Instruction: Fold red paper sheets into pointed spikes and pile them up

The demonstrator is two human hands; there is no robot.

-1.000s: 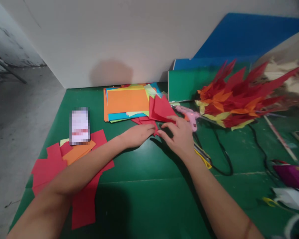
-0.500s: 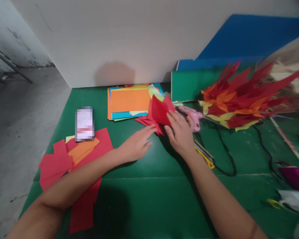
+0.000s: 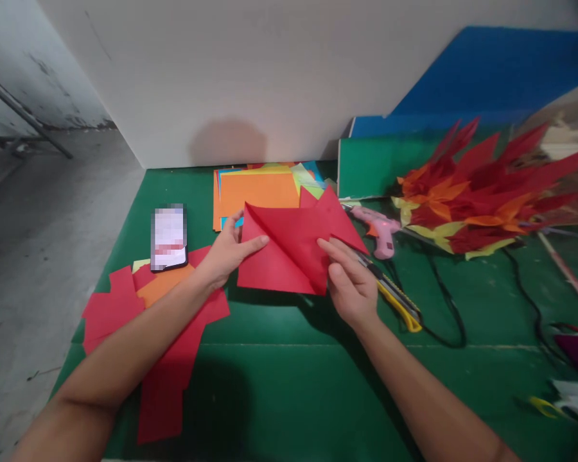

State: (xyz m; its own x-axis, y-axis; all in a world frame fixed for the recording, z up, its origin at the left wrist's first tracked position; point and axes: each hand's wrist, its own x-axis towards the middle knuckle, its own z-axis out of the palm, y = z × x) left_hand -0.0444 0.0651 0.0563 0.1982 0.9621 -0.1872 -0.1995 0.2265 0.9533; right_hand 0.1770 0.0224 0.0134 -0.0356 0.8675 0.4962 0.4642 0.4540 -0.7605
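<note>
A red sheet of paper [image 3: 279,256] with a diagonal crease is held a little above the green table. My left hand [image 3: 228,253] grips its left side, thumb on top and fingers behind. At its right edge my right hand [image 3: 354,282] is closed on it; part of the edge is hidden by the fingers. More red paper pieces [image 3: 340,215] lie just behind the sheet. Beyond it is a stack of coloured paper, with an orange sheet [image 3: 260,189] uppermost. To the right of my right hand rests a yellow-handled utility knife [image 3: 397,298].
A pink glue gun [image 3: 378,228] with a black cord lies right of the paper. Red, orange and yellow paper flames [image 3: 467,192] stand at the right. A phone [image 3: 168,237] sits by red paper cutouts [image 3: 161,404] on the left. A white board [image 3: 270,77] rises behind the table [image 3: 293,398].
The folded red paper has been opened out into a creased sheet and brought nearer. My left hand has moved left and taken its left side; my right hand is at its right edge.
</note>
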